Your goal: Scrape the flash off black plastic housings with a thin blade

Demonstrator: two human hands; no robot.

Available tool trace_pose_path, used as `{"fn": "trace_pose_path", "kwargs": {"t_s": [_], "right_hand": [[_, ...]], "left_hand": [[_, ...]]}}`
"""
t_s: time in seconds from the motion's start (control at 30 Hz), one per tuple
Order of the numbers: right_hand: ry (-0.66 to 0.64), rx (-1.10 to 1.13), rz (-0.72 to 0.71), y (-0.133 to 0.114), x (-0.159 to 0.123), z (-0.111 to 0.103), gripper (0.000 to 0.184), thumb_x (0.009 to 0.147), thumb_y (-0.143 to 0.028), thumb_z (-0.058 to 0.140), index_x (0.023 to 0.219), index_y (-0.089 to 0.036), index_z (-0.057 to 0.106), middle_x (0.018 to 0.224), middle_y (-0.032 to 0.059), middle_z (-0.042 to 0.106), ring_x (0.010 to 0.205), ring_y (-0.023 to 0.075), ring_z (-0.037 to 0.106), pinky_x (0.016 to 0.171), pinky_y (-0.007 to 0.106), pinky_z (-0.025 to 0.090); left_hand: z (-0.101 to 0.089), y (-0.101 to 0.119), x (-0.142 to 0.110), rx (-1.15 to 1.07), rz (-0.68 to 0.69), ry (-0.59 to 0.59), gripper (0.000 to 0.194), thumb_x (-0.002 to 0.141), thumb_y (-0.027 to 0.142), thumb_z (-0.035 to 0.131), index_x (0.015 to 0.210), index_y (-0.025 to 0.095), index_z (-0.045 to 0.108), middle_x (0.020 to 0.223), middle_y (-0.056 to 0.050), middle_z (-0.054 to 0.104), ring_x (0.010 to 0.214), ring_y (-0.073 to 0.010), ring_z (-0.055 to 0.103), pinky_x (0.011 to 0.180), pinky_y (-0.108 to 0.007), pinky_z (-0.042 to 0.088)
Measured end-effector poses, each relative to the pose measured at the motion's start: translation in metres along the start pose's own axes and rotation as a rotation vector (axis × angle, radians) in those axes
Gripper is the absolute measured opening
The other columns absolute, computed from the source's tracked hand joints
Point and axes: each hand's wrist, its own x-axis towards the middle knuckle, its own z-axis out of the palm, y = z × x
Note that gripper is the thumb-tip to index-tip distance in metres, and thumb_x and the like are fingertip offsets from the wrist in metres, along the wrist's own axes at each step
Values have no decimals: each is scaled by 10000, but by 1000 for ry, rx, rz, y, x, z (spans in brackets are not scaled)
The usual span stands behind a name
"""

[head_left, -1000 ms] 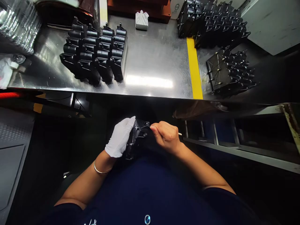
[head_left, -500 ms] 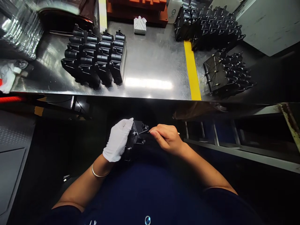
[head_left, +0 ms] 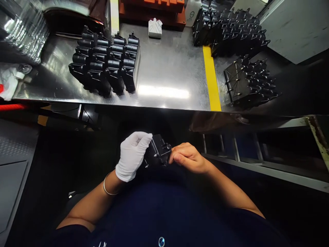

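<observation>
My left hand (head_left: pixel 132 156), in a white glove, grips a black plastic housing (head_left: pixel 160 146) by its left side, in front of my body and below the table edge. The housing is tilted and has small metal pins and round lugs on it. My bare right hand (head_left: pixel 189 157) is at the housing's right edge, its fingers curled and closed by a lug. Whatever is between those fingertips is hidden; whether they press on the housing I cannot tell.
On the metal table (head_left: pixel 169 68), several black housings (head_left: pixel 110 63) stand in rows at left. More black housings (head_left: pixel 233 31) are at right, beyond a yellow strip (head_left: pixel 212 79). A white tissue pack (head_left: pixel 155 28) lies before an orange-red block (head_left: pixel 154 13). A metal rack (head_left: pixel 257 164) stands lower right.
The housing has turned and shifted slightly right in my left hand. My right hand has lowered a little to its edge, and the thin tool it held is now out of sight.
</observation>
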Motion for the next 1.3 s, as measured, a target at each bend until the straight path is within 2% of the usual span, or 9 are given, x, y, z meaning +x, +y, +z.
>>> {"fn": "trace_pose_path", "kwargs": {"t_s": [0.2,0.43,0.53,0.63,0.87,0.97,1.07,1.17,1.3], "right_hand": [[200,-545,-160,3,5,9,529,890,-635,454,651,-170,532,553,-18,426,525,108,385,492,253,294],[156,-633,-193,10,11,15,542,918,-541,498,515,-183,435,488,-32,422,466,79,391,470,247,262],[362,-603,-96,13,14,33,425,853,-576,580,790,-157,611,592,10,605,508,100,542,486,216,395],[398,-622,92,14,23,40,669,784,-543,654,1265,-105,496,845,95,729,592,159,660,543,254,514],[401,-792,594,-1,130,-57,438,801,-399,641,1167,-165,587,865,95,735,777,233,691,634,297,510],[434,-813,600,3,192,-82,440,799,-384,664,1135,-104,609,981,174,719,901,281,674,712,327,503],[400,-764,534,15,232,-85,432,778,-451,704,1106,-175,654,993,73,732,905,206,674,750,259,503],[376,-721,484,24,233,-96,416,826,-480,656,1171,-249,643,990,-16,730,876,109,667,758,181,484],[555,-830,634,18,166,-150,366,857,-407,638,1162,-206,641,1074,58,706,989,170,652,846,250,475]], "left_hand": [[0,-3,4,23,47,53,228,720,399,695,675,177,668,617,1,641,574,-128,548,553,-239,451],[-1,-11,10,42,18,72,278,746,438,674,662,176,637,600,20,602,567,-119,518,552,-235,439],[7,-9,22,-151,-72,129,322,791,484,627,707,174,617,632,31,597,592,-113,538,585,-236,460],[18,2,34,-522,-150,132,317,807,494,618,827,178,603,732,27,633,678,-117,605,690,-262,511],[9,6,35,-558,-117,-124,382,743,361,741,1067,189,634,1144,-77,663,1066,-194,628,935,-340,495],[-2,-11,33,-493,-179,-149,382,774,417,702,1067,176,652,1145,-95,666,1068,-220,635,930,-362,510],[-9,-22,33,-440,-215,-131,408,759,442,713,1076,192,659,1168,-85,671,1062,-222,647,923,-346,520],[-15,-26,37,-381,-233,-125,449,700,449,758,1051,181,677,1144,-87,689,1039,-241,663,908,-350,536],[-24,-38,48,-335,-309,-86,391,660,393,782,972,172,703,1055,-88,721,1018,-269,674,914,-398,543]]}}
